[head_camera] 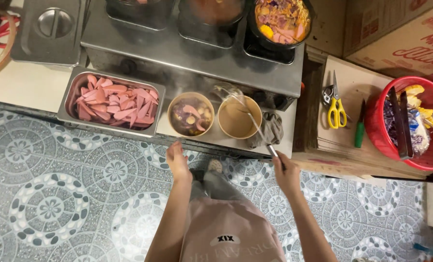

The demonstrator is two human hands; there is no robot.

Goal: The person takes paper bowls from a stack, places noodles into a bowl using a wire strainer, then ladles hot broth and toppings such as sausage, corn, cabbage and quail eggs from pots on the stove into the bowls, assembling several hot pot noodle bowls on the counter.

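Note:
My right hand (287, 173) grips the dark handle of a long metal ladle (255, 126), whose bowl end hovers over an empty tan paper bowl (239, 118) on the steel counter. Left of it stands a second paper bowl (191, 114) filled with mixed food pieces. My left hand (176, 161) hangs just below the counter edge near the filled bowl, fingers loosely apart, holding nothing. A steel tray of pink sausage slices (112, 102) lies further left.
Pots, one with mixed purple and yellow food (282, 19), stand on the cooker behind. A grey cloth (271, 130) lies by the bowls. Right: yellow scissors (336, 109), a green-handled knife (360, 127), a red basket (410, 121) with tongs. Cardboard boxes stand at the far right.

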